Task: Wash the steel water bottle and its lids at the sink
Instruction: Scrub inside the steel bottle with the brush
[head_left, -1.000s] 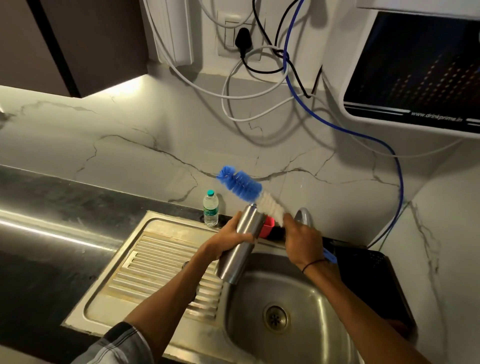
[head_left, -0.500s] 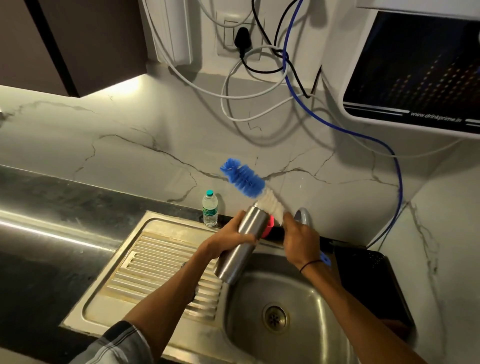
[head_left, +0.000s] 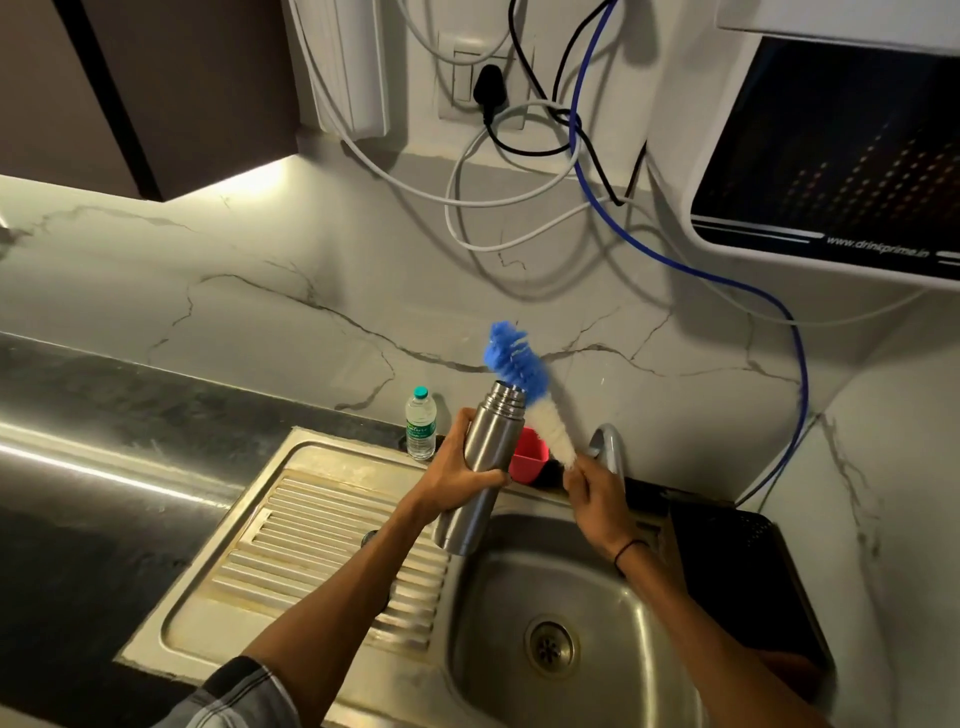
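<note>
My left hand (head_left: 460, 470) grips the steel water bottle (head_left: 483, 462) round its middle, holding it nearly upright above the left edge of the sink basin (head_left: 597, 587), open mouth up. My right hand (head_left: 597, 496) holds the handle of a bottle brush (head_left: 530, 395) with blue and white bristles. The brush slants up to the left, its blue tip above and just behind the bottle's mouth, outside the bottle. No lid is visible.
A small plastic water bottle (head_left: 421, 423) stands behind the drainboard (head_left: 322, 545). A red cup (head_left: 530, 460) sits behind the steel bottle, beside the tap (head_left: 608, 441). A black basket (head_left: 748, 582) lies right of the basin. Cables (head_left: 519, 171) hang on the wall above.
The bottle has tipped from slanted to nearly upright and risen a little. The brush has swung steeper, its blue tip moving right and up toward the bottle's mouth.
</note>
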